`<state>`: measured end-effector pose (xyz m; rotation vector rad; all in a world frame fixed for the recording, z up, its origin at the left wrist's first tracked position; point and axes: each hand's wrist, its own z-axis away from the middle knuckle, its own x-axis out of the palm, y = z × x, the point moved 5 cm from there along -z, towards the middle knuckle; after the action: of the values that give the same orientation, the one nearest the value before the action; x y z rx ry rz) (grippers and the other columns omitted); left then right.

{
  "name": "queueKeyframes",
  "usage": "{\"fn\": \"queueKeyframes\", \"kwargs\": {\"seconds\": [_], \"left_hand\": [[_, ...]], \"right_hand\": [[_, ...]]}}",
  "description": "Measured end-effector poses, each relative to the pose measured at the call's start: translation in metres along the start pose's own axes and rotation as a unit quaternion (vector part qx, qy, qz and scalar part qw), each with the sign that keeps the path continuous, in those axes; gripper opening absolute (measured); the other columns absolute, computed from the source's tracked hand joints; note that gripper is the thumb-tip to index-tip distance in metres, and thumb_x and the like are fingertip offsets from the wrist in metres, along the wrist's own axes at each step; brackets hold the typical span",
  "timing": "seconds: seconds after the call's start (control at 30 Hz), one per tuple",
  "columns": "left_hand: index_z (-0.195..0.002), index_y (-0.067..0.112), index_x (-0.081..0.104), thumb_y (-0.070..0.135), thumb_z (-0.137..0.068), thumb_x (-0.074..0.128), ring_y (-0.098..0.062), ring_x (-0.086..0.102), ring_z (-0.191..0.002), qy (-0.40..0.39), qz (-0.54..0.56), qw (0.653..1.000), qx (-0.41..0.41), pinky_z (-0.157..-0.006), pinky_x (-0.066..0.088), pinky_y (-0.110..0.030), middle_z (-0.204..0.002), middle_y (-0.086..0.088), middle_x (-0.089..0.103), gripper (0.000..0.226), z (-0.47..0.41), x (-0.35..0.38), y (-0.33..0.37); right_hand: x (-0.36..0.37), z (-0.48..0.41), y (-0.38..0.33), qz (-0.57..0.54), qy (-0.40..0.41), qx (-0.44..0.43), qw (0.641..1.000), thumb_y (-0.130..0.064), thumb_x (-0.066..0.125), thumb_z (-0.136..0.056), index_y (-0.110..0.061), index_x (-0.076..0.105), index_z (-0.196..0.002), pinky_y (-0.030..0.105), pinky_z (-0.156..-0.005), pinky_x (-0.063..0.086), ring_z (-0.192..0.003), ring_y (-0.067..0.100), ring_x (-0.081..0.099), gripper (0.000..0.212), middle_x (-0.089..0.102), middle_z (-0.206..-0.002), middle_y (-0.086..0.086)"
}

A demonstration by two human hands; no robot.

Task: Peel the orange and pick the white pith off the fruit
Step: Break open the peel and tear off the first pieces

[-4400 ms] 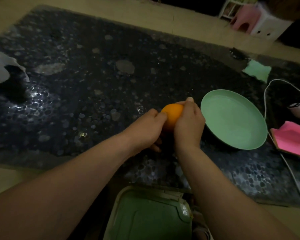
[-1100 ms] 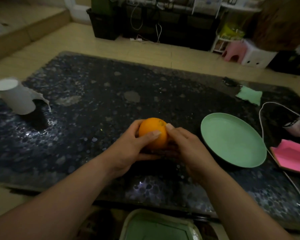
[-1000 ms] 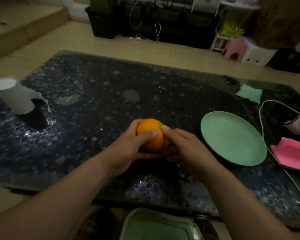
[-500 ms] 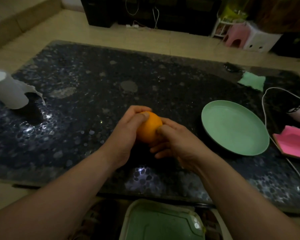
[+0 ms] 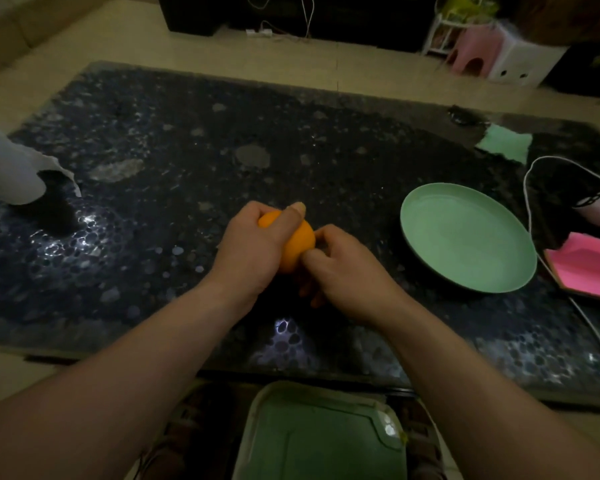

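Note:
A whole orange with its peel intact is held above the dark pebbled table, near the middle. My left hand grips it from the left, fingers wrapped over its top, covering most of the fruit. My right hand holds its right side, fingers curled, with the thumb pressed against the peel. The underside of the orange is hidden by both hands.
A green plate lies to the right of the hands. Further right are a pink notepad, a white cable and a green cloth. A paper roll stands at the far left. A green-lidded bin sits below the table's near edge.
My left hand has wrapped further over the top of the orange, turning it. The right hand's thumb has slid down onto the fruit's right side.

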<state>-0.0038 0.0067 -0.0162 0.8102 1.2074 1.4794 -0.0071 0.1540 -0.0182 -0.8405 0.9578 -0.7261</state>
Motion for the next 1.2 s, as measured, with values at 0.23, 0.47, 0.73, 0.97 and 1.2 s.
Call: {"fn": "queueKeyframes", "kwargs": {"seconds": [0.23, 0.47, 0.73, 0.97, 1.2], "left_hand": [[-0.109, 0.018, 0.066, 0.056, -0.093, 0.073, -0.031, 0.071, -0.101, -0.014, -0.01, 1.0, -0.012, -0.088, 0.06, -0.054, -0.108, -0.008, 0.071, 0.042, 0.001, 0.003, -0.008], [-0.111, 0.02, 0.066, 0.062, -0.093, 0.07, -0.033, 0.073, -0.101, -0.011, 0.015, 0.999, -0.049, -0.092, 0.06, -0.06, -0.112, -0.011, 0.071, 0.047, -0.005, -0.003, -0.012], [-0.107, 0.019, 0.064, 0.061, -0.094, 0.069, -0.025, 0.07, -0.093, 0.002, -0.024, 1.0, 0.005, -0.073, 0.057, -0.041, -0.104, -0.006, 0.07, 0.044, -0.003, 0.004, -0.016], [-0.11, 0.019, 0.063, 0.06, -0.095, 0.068, -0.019, 0.068, -0.089, -0.012, -0.029, 1.0, 0.0, -0.071, 0.054, -0.035, -0.106, -0.004, 0.069, 0.045, -0.004, 0.004, -0.024], [-0.113, 0.018, 0.063, 0.06, -0.095, 0.068, -0.018, 0.069, -0.091, -0.017, -0.001, 1.0, -0.015, -0.072, 0.055, -0.033, -0.109, -0.004, 0.068, 0.046, -0.005, 0.004, -0.029]], "right_hand": [[0.004, -0.003, 0.009, 0.023, 0.011, -0.001, 1.0, -0.026, 0.053, -0.101, -0.021, 0.057, -0.109, 0.035, -0.059, 0.061, -0.068, 0.019, 0.074, 0.011, 0.075, -0.086, 0.006], [0.005, -0.007, 0.01, 0.006, -0.028, -0.009, 1.0, -0.03, 0.043, -0.112, -0.016, 0.06, -0.121, 0.025, -0.059, 0.057, -0.073, 0.015, 0.074, 0.024, 0.075, -0.093, 0.005], [0.001, -0.008, 0.011, 0.091, 0.038, -0.026, 0.995, -0.028, 0.055, -0.096, -0.021, 0.061, -0.097, 0.033, -0.057, 0.05, -0.069, 0.016, 0.068, 0.01, 0.073, -0.085, 0.001], [0.004, -0.01, 0.013, 0.117, 0.019, -0.013, 0.993, -0.026, 0.054, -0.095, -0.018, 0.06, -0.098, 0.029, -0.055, 0.047, -0.068, 0.015, 0.067, 0.01, 0.073, -0.087, 0.002], [0.006, -0.01, 0.012, 0.132, 0.021, -0.012, 0.991, -0.023, 0.051, -0.098, -0.018, 0.059, -0.1, 0.031, -0.062, 0.048, -0.079, 0.018, 0.067, 0.01, 0.069, -0.095, 0.003]]}}
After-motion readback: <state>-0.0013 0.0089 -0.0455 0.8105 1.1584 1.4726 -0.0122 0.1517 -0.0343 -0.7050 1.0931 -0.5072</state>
